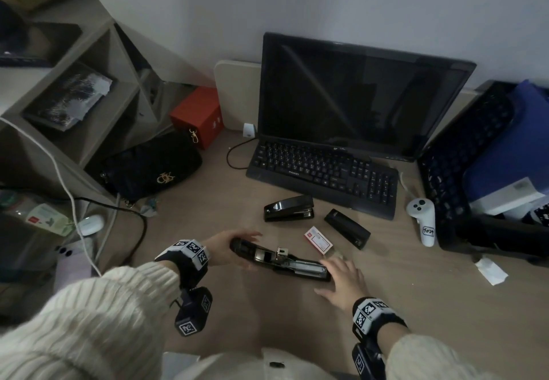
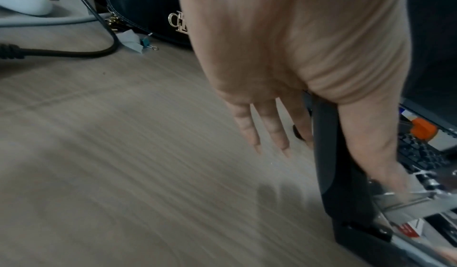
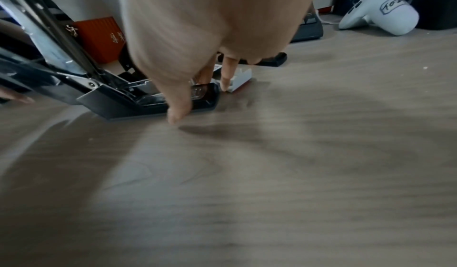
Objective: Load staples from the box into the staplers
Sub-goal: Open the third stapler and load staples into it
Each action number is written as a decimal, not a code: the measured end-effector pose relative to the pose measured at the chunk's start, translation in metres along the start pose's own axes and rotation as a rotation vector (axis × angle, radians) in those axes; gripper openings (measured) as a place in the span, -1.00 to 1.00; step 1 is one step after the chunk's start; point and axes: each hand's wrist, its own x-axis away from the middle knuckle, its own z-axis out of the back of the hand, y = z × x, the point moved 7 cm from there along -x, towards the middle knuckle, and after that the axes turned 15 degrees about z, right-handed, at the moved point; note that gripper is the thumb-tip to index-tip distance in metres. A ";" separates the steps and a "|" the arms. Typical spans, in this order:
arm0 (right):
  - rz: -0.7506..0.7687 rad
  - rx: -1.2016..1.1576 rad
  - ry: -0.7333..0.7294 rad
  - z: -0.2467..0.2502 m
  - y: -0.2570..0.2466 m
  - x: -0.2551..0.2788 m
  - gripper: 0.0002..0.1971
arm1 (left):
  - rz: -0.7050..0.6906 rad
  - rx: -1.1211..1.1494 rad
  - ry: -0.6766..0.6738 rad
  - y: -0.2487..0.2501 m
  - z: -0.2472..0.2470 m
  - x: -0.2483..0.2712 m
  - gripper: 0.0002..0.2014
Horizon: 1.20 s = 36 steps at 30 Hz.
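Note:
A black stapler (image 1: 279,260) lies opened flat on the wooden desk, its metal staple channel facing up. My left hand (image 1: 243,246) holds its folded-back lid; in the left wrist view the lid (image 2: 331,154) sits between thumb and fingers. My right hand (image 1: 338,269) is spread over the stapler's front end, and the fingertips (image 3: 178,113) touch down beside the base (image 3: 138,103). The red and white staple box (image 1: 318,238) lies just beyond, close to one finger in the right wrist view. Two closed black staplers (image 1: 289,208) (image 1: 347,228) lie behind it.
A keyboard (image 1: 323,171) and dark monitor (image 1: 356,91) stand at the back. A white controller (image 1: 423,219) and a black crate (image 1: 463,171) are on the right, a black bag (image 1: 154,168), red box (image 1: 197,115) and cables (image 1: 136,216) on the left.

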 end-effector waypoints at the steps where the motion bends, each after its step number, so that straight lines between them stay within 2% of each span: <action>1: -0.017 0.011 0.011 -0.001 0.000 -0.001 -0.30 | -0.025 0.003 0.036 0.001 0.001 -0.001 -0.36; 5: -0.069 -0.015 0.068 -0.003 0.000 -0.005 -0.37 | -0.051 0.020 0.117 -0.002 0.005 -0.002 -0.56; 9: -0.045 -0.007 0.098 -0.004 -0.001 -0.011 -0.44 | -0.062 0.037 0.183 0.003 0.007 0.000 -0.63; 14: 0.013 0.092 0.055 0.001 -0.004 -0.012 -0.42 | -0.071 0.003 0.225 0.013 0.008 0.002 -0.66; 18: 0.027 -0.045 0.048 0.008 -0.010 -0.016 -0.41 | -0.091 -0.003 0.289 0.029 0.012 0.004 -0.62; 21: 0.022 -0.250 0.025 0.010 -0.018 -0.020 -0.39 | -0.113 -0.134 0.333 0.047 0.012 0.008 -0.52; 24: -0.033 -0.394 0.105 0.017 -0.019 -0.022 -0.40 | -0.129 -0.281 0.357 0.061 0.009 0.010 -0.45; 27: -0.072 -0.531 0.152 0.024 -0.020 -0.026 -0.45 | -0.112 -0.388 0.375 0.069 0.004 0.008 -0.36; 32: 0.009 -0.683 0.163 0.047 -0.047 -0.036 -0.40 | -0.020 -0.511 0.349 0.074 -0.008 -0.004 -0.14; 36: 0.008 -0.707 0.145 0.054 -0.057 -0.039 -0.29 | 0.033 -0.509 0.340 0.074 -0.009 -0.005 -0.29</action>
